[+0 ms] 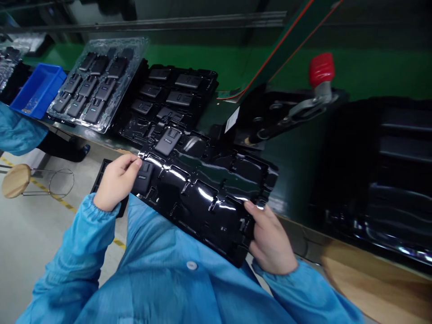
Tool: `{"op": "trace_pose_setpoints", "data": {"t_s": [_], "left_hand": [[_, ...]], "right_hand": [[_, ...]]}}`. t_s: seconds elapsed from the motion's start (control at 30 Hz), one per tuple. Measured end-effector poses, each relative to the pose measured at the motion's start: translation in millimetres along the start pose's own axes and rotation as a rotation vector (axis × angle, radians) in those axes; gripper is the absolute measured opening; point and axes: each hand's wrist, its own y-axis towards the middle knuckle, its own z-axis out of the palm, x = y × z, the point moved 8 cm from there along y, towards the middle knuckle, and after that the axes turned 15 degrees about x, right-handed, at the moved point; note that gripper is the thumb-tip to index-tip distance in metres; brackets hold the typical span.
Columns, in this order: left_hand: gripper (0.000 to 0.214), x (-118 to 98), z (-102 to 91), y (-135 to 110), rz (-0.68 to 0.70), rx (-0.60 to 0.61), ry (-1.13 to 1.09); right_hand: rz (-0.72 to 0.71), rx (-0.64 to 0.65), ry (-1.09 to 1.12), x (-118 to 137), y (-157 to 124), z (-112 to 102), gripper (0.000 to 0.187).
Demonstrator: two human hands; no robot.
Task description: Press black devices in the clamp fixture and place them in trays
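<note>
Between my two hands is a glossy black plastic tray point(199, 193) with moulded pockets, tilted over the bench's front edge. My left hand point(118, 180) pinches its left end, thumb on top. Right beside those fingers a dark case point(143, 177) sits in a pocket. Another dark case point(168, 141) with small light lettering lies in a pocket at the tray's upper left corner. At the right end my right hand point(270, 236) grips the rim, thumb above and the other fingers mostly hidden underneath. The pockets in the middle and right hold nothing.
Behind it lies a black tray point(202, 108) of similar cases, left of it a clear tray point(111, 112) of cases and a blue bin point(38, 90). A clamp with a red handle point(321, 70) stands behind. Stacked black trays point(381, 180) are at right, a stool point(16, 181) at left.
</note>
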Motion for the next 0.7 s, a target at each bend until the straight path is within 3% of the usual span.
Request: {"op": "trace_pose_setpoints", "data": {"t_s": [0.17,0.27,0.37,0.5,0.7], "left_hand": [[0.024,55.3,-26.2,-34.8,-0.073,-0.222,-0.524],[0.024,86.7,-26.7,-52.5,-0.115,-0.277,-0.800],[0.022,105.6,-21.6,-64.8,-0.153,-0.266,-0.875],[0.021,114.0,-10.3,-74.8,-0.144,-0.212,-0.920],[0.026,100.0,7.4,-80.5,-0.047,-0.071,-0.978]], "right_hand": [[0.013,-0.034,-0.015,-0.7,-2.0,-4.9,0.047],[0.023,-0.061,-0.021,1.5,-3.4,-6.1,0.051],[0.036,-0.103,-0.037,4.8,-3.8,-7.6,0.053],[0.051,-0.127,-0.069,9.1,-3.5,-5.4,0.047],[0.040,-0.128,-0.103,7.2,-2.8,-9.3,0.040]]}}
